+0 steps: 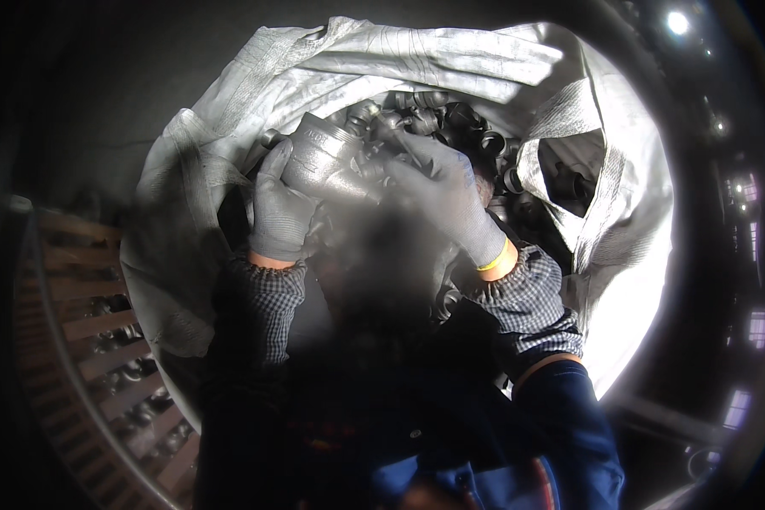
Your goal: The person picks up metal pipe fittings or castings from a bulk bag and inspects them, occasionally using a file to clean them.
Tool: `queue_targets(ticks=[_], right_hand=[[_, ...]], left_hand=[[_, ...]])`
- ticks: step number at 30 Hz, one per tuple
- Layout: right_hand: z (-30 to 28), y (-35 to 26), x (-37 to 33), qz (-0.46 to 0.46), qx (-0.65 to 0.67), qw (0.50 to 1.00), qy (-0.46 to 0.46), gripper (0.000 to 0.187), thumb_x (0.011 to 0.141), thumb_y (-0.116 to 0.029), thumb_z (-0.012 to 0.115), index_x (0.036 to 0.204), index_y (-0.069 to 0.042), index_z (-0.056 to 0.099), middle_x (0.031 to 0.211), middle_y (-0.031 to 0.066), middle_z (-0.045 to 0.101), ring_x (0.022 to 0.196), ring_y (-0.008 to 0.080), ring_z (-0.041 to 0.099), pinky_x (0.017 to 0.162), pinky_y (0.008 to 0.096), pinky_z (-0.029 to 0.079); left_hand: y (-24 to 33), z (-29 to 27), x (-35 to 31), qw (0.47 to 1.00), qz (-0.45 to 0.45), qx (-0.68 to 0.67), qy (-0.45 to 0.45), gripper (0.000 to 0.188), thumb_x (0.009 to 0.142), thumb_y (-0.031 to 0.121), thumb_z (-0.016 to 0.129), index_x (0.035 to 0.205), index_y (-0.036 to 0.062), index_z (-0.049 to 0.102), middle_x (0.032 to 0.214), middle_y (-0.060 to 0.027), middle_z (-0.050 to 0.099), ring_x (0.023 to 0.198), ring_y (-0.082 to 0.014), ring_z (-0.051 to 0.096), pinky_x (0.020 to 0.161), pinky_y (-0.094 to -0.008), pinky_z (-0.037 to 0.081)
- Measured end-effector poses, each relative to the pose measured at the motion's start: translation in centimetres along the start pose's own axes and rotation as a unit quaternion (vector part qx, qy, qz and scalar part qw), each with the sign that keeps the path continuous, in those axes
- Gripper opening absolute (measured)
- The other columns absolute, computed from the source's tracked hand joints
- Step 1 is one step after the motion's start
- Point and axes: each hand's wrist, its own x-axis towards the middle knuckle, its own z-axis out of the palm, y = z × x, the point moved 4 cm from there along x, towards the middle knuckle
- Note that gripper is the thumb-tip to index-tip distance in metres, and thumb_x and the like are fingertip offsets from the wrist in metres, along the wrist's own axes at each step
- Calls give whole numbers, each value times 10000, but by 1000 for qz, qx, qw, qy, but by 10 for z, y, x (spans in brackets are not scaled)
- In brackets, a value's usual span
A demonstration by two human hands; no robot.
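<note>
My left hand (282, 208), in a grey knit glove, is closed round the left side of a large grey metal pipe fitting (321, 157). The fitting is tilted, with its ridged, thread-like rim facing up. Just to its right is my right hand (450, 191), gloved the same way with a yellow cuff band. Its thumb and forefinger are curled toward each other; what lies between them, if anything, I cannot make out. A dark blur covers the middle below both hands.
Both hands are inside a big white woven bulk bag (450, 59) with wide strap loops (608, 170). Several smaller dark metal fittings (463, 119) lie in it. Left of the bag, a slatted crate (102, 327) with a curved rail holds more metal pieces.
</note>
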Motion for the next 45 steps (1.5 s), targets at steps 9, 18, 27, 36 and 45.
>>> queue_targets(ticks=[9, 18, 27, 36, 45], right_hand=[[25, 1, 8, 89, 161, 983, -25, 336, 779, -258, 722, 951, 25, 663, 805, 101, 677, 744, 125, 627, 694, 286, 496], [26, 1, 11, 67, 77, 995, 9, 302, 801, -245, 708, 947, 17, 673, 782, 83, 678, 709, 103, 610, 662, 270, 495], [27, 9, 8, 44, 264, 963, -1, 263, 812, -196, 700, 993, -5, 677, 826, 30, 675, 757, 66, 588, 687, 245, 490], [26, -1, 9, 19, 127, 992, 10, 282, 792, -194, 681, 980, 15, 657, 766, 100, 654, 718, 103, 590, 671, 280, 484], [25, -1, 8, 11, 179, 983, 30, 289, 788, -190, 687, 983, 21, 652, 788, 89, 649, 728, 101, 581, 681, 265, 478]], left_hand=[[-12, 14, -9, 991, -73, -109, 32, 351, 933, 207, 484, 1231, 23, 493, 1199, -104, 549, 1115, -207, 533, 974, -346, 419], [-7, 24, -15, 997, -55, 0, -56, 359, 937, 220, 474, 1250, 45, 488, 1228, -91, 536, 1170, -213, 497, 1030, -389, 377], [-10, 20, -11, 985, -98, -136, -49, 406, 913, 222, 496, 1254, 2, 476, 1230, -125, 532, 1149, -243, 501, 1028, -382, 362], [-8, 20, -14, 996, -75, 8, -46, 371, 946, 241, 432, 1253, 39, 484, 1239, -102, 529, 1182, -228, 490, 1028, -408, 376], [-5, 30, -14, 996, -30, 13, -88, 389, 939, 268, 427, 1247, 37, 483, 1234, -108, 531, 1177, -232, 490, 1020, -423, 378]])
